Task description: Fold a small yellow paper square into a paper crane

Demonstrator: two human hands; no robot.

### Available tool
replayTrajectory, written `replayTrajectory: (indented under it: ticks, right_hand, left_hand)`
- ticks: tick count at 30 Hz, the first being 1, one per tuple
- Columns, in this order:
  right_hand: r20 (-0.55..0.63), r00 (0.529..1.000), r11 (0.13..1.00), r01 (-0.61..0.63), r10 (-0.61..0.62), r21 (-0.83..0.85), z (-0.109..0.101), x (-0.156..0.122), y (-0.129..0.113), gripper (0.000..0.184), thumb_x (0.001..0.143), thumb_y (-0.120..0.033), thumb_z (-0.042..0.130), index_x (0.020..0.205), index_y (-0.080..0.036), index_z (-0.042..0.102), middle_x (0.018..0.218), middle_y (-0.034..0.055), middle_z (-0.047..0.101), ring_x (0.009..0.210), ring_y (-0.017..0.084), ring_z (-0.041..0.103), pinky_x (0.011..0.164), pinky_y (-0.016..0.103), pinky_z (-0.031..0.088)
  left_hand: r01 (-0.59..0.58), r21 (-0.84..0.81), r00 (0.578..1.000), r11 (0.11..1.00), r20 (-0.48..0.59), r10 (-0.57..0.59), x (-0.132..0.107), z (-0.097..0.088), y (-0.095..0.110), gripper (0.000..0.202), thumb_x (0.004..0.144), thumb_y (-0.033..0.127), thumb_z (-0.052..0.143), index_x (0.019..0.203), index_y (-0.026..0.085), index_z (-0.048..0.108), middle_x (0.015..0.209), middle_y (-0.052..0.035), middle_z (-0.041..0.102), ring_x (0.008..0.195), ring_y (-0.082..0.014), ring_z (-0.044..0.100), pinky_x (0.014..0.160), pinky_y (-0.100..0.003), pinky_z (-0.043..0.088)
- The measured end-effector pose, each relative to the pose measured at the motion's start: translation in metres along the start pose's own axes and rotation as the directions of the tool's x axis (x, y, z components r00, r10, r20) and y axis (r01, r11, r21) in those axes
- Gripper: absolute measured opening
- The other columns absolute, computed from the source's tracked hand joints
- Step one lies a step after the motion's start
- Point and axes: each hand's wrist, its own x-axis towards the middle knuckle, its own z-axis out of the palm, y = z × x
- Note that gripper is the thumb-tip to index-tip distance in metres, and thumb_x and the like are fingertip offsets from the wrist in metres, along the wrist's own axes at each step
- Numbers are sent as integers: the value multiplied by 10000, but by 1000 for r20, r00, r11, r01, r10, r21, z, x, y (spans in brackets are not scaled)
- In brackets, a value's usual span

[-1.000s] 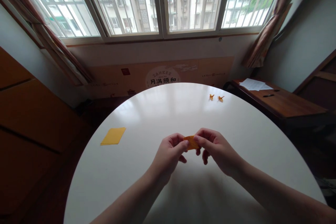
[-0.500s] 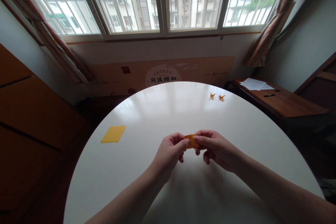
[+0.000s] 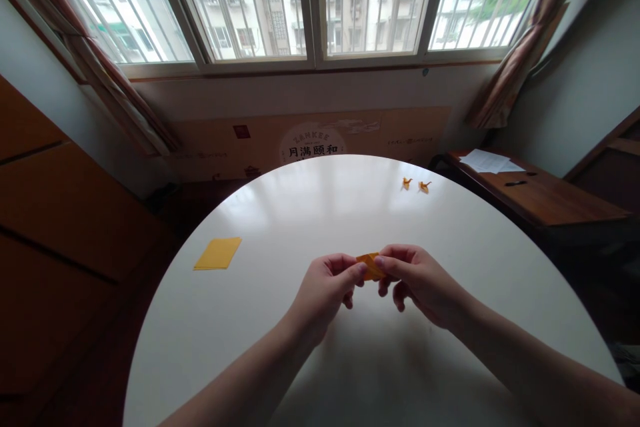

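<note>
Both my hands hold a small folded piece of orange paper (image 3: 371, 265) above the middle of a round white table (image 3: 300, 213). My left hand (image 3: 327, 293) pinches its left end between thumb and fingers. My right hand (image 3: 417, 283) pinches its right end, its other fingers curled under. Most of the paper is hidden by my fingertips.
A stack of yellow paper sheets (image 3: 218, 253) lies on the table's left side. Two small orange folded figures (image 3: 415, 185) stand near the far right edge. A wooden side table (image 3: 540, 197) with white papers (image 3: 490, 161) and a pen is at right. Windows and curtains lie beyond.
My hands and the paper have stayed in nearly the same place; the fingers have shifted slightly on the paper. The view has tilted a little.
</note>
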Motion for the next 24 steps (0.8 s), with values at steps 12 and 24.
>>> replayTrajectory:
  ticks: [12, 24]
  right_hand:
    - [-24, 996, 994, 79, -81, -75, 1, -2, 0, 314, 809, -454, 766, 778, -152, 688, 730, 35, 678, 635, 156, 649, 404, 174, 433]
    - [0, 983, 958, 181, -185, -224, 3, -1, 9, 249, 848, -399, 727, 812, -154, 697, 674, 25, 655, 614, 155, 634, 401, 179, 462]
  left_hand:
    - [-44, 63, 999, 997, -17, 45, 1, -1, -1, 297, 726, 412, 788, 732, 128, 698, 634, -10, 607, 524, -84, 428, 452, -206, 323]
    - [-151, 167, 988, 974, -14, 156, 0, -1, -2, 145, 742, 281, 686, 747, 139, 711, 629, -17, 632, 548, -104, 447, 487, -218, 338]
